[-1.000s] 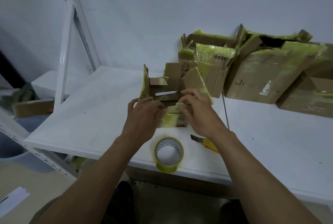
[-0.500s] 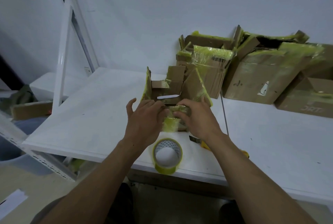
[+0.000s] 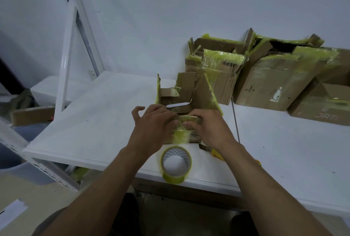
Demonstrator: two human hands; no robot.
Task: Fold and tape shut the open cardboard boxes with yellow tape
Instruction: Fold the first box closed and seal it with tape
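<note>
A small open cardboard box [image 3: 186, 93] with yellow tape scraps stands on the white table [image 3: 98, 122], its flaps up. My left hand [image 3: 153, 127] and my right hand [image 3: 210, 127] both grip the near flap and front edge of this box, thumbs pinching the taped rim. A roll of yellow tape [image 3: 176, 163] lies on the table just below my hands, near the front edge. The box's near wall is mostly hidden behind my hands.
Several taped cardboard boxes [image 3: 272, 82] are stacked against the wall at the back right. A yellow utility knife [image 3: 216, 154] lies under my right wrist. A white metal frame [image 3: 65, 61] rises at the left. More cardboard [image 3: 30, 115] sits on a lower surface at far left.
Both hands have slid slightly down and toward me on the near flap, pressing it lower. The box, roll and knife stay where they were.
</note>
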